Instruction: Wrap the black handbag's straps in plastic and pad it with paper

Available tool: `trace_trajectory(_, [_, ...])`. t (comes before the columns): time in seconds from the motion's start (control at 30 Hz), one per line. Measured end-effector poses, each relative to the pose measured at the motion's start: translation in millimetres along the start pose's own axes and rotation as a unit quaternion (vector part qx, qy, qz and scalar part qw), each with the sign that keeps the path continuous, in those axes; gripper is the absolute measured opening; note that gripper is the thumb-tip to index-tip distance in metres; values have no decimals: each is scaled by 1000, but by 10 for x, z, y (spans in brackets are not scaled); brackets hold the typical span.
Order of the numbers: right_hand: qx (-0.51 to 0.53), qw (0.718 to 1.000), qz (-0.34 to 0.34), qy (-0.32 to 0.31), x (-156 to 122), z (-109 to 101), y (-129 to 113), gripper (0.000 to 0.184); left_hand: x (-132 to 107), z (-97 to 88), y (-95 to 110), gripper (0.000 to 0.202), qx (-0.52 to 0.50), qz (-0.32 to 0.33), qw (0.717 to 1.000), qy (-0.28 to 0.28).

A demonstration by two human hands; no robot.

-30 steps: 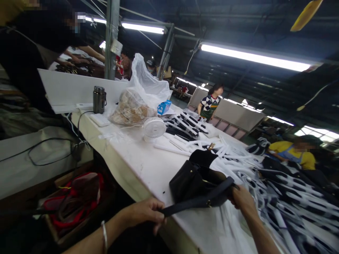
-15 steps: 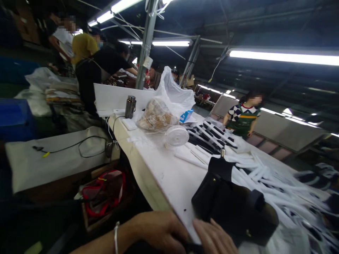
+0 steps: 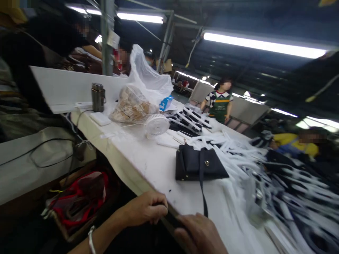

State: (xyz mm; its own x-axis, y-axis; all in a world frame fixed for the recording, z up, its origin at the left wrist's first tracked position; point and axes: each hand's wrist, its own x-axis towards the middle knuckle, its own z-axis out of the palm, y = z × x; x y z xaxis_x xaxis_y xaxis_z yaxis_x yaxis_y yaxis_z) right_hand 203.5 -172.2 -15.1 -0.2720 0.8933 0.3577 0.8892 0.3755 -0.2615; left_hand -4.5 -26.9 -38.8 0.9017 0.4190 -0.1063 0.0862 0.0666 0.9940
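A small black handbag (image 3: 189, 165) with gold-coloured fittings rests on the white table (image 3: 156, 169). Its black strap (image 3: 203, 197) runs over the front and down behind my right hand (image 3: 201, 231), whose fingers are curled at the table edge around what looks like this strap. Just to the left, my left hand (image 3: 152, 207) is closed in a fist near the edge, a silver bangle on its wrist. Whatever its fingers hold is hidden. A dark strip shows between the two hands. A tiny dark bit lies on the tabletop near my left hand.
White and black strips (image 3: 219, 141) cover the table's right side. Farther back are a white fan (image 3: 157, 126), a clear bag of brown pieces (image 3: 135, 106) and a metal flask (image 3: 98, 97). A box with a red bag (image 3: 79, 197) sits below left. Co-workers stand around.
The view has swung right. The handbag sits farther from my hands and is turned, with its strap now stretched toward my right hand. Both hands show more fully.
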Motion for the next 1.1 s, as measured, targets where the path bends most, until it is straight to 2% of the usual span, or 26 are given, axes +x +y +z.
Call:
trace_trajectory(0.07, [30, 999, 38, 9, 66, 20, -139, 22, 96, 40, -17, 34, -44, 17, 999, -13])
trace_trajectory(0.17, [55, 990, 114, 61, 50, 26, -238, 25, 239, 120, -95, 47, -121, 44, 990, -48])
trace_trajectory(0.23, [57, 984, 139, 96, -10, 19, -266, 26, 316, 203, -156, 47, -138, 51, 988, -56])
trace_trajectory(0.3, [60, 978, 148, 133, -89, -8, -254, 23, 375, 293, -204, 43, -133, 77, 988, -33])
trace_trajectory(0.37, [51, 967, 167, 187, -215, -67, -161, 18, 423, 360, -230, 40, -136, 112, 984, 12])
trace_trajectory(0.43, [11, 943, 213, 256, -430, -156, 46, 17, 463, 387, -229, 39, -162, 123, 977, 55])
trace_trajectory(0.53, [-79, 873, 361, 318, -916, -313, 524, 22, 500, 380, -181, 39, -225, 90, 967, 82])
trace_trajectory(0.6, [-105, 807, 511, 276, -1257, -394, 856, 26, 507, 381, -141, 39, -259, 82, 958, 90])
trace_trajectory(0.7, [-99, 763, 594, 235, -1620, -432, 1209, 33, 502, 422, -117, 41, -267, 93, 954, 98])
trace_trajectory(0.9, [-5, 736, 644, 209, -1840, -496, 1461, 16, 446, 489, -174, 38, -250, 87, 959, 102])
trace_trajectory(1.1, [135, 693, 660, 256, -1953, -944, 1688, 25, 433, 392, -244, 38, -255, 82, 950, 161])
